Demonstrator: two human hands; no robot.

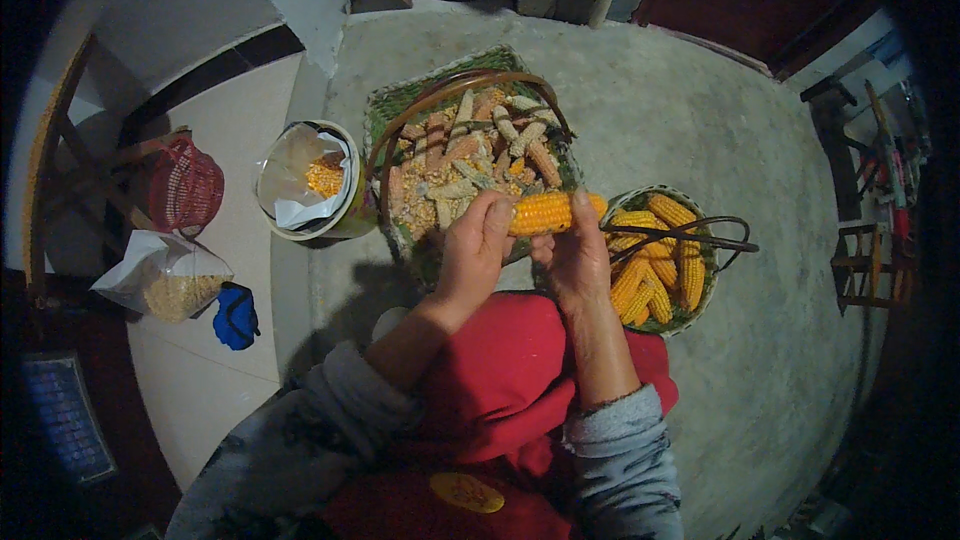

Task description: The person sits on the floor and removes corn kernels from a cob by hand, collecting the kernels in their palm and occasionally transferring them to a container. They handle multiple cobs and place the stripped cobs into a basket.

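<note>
Between both hands lies one ear of dried yellow corn (546,214), level above the near edge of a large woven basket (491,60). My left hand (480,236) grips its left end, the thumb on top. Around the right end, my right hand (581,251) is closed with its thumb raised along the ear. The large basket holds bare corn cobs (457,127) and loose kernels (420,187). Close to my right hand stands a smaller round basket (709,300) with several full yellow ears (664,262) in it.
A lined bucket (354,165) with yellow kernels (326,176) stands left of the large basket. Further left are a red plastic basket (186,184), a clear bag of grain (180,289) and a blue cloth item (236,316). The small basket's dark handle (697,236) sticks out rightward.
</note>
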